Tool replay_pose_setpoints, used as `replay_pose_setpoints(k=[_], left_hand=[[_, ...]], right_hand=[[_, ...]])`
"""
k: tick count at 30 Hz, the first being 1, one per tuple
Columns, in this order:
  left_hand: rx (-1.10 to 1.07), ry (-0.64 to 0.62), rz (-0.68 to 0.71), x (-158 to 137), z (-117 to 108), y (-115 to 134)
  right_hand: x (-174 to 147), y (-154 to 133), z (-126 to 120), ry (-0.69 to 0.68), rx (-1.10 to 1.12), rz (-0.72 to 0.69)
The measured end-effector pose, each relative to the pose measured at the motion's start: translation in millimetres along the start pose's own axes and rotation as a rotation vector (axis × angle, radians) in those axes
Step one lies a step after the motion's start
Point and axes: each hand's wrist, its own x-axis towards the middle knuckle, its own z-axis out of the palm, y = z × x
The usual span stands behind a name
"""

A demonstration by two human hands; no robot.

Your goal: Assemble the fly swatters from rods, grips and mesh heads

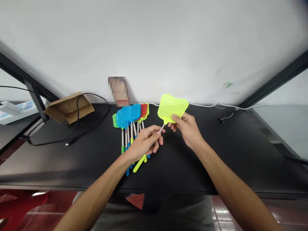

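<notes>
A yellow-green fly swatter (172,107) with a perforated head is held up in front of me, tilted, its grip pointing down to the left. My left hand (149,141) is closed around its thin metal shaft. At the head's lower right edge, my right hand (186,125) pinches the mesh, thumb in front and fingers behind. Left of it, a bunch of fly swatters (131,114) with blue, green, red and yellow-green heads lies on the black table (183,173), handles toward me. My left hand and forearm cover part of those handles.
An open cardboard box (72,107) sits at the back left, with a black cable (77,117) looping over it. A blurred-out upright object (119,91) leans against the wall. White cable (204,105) runs along the wall, and a small black piece (220,120) with a thin wire lies right.
</notes>
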Motion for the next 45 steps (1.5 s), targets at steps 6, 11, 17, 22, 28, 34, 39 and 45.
replay_pose_setpoints(k=[6, 11, 17, 22, 28, 34, 39, 45], left_hand=[[-0.005, 0.012, 0.011, 1.6, -0.4, 0.9], [-0.035, 0.017, 0.049, 2.6, -1.0, -0.7], [-0.109, -0.008, 0.036, 1.1, -1.2, -0.2], [-0.158, -0.011, -0.009, 0.9, -3.8, -0.5], [-0.044, 0.045, 0.007, 1.5, -0.9, -5.0], [0.135, 0.088, 0.036, 1.3, 5.7, -9.3], [0.075, 0.091, 0.026, 1.5, 7.7, -5.7], [-0.261, -0.031, -0.027, -0.7, 0.5, 2.7]], right_hand=[[-0.7, 3.1, 3.3, -0.011, 0.101, 0.065], [-1.3, 2.8, 6.3, -0.011, 0.073, 0.049], [0.3, 0.8, 0.6, -0.102, 0.009, -0.006], [-0.6, 8.8, 2.4, -0.15, -0.003, -0.023], [-5.9, 13.5, 9.6, 0.023, -0.227, -0.02], [-10.4, 12.6, 17.4, 0.14, -0.302, -0.029], [-12.9, 3.6, 20.6, 0.114, -0.348, -0.004], [-11.1, -3.6, 24.0, -0.101, -0.205, 0.12]])
